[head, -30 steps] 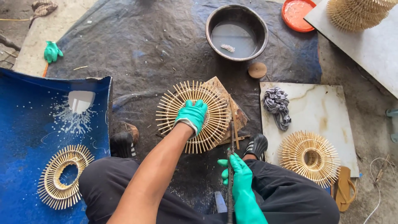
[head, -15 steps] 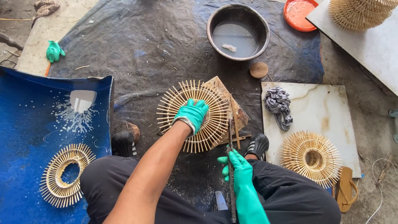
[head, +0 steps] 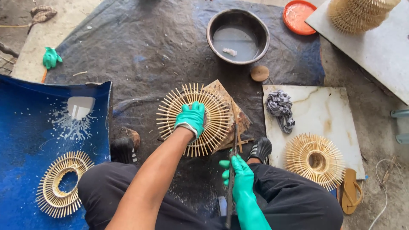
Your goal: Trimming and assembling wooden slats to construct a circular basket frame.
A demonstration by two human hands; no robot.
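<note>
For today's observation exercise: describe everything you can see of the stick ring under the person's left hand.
The stick ring is a flat, round sunburst of thin pale sticks, bamboo by the look, fanning out from an open middle. It lies flat, partly on a wood block and partly over the dark tarp, in front of the seated person. The left hand, in a green glove, presses on its centre. A long dark blade, held by the right hand, crosses its right edge.

Stacked bamboo rings (head: 362, 15), perhaps, cut off above.
</note>
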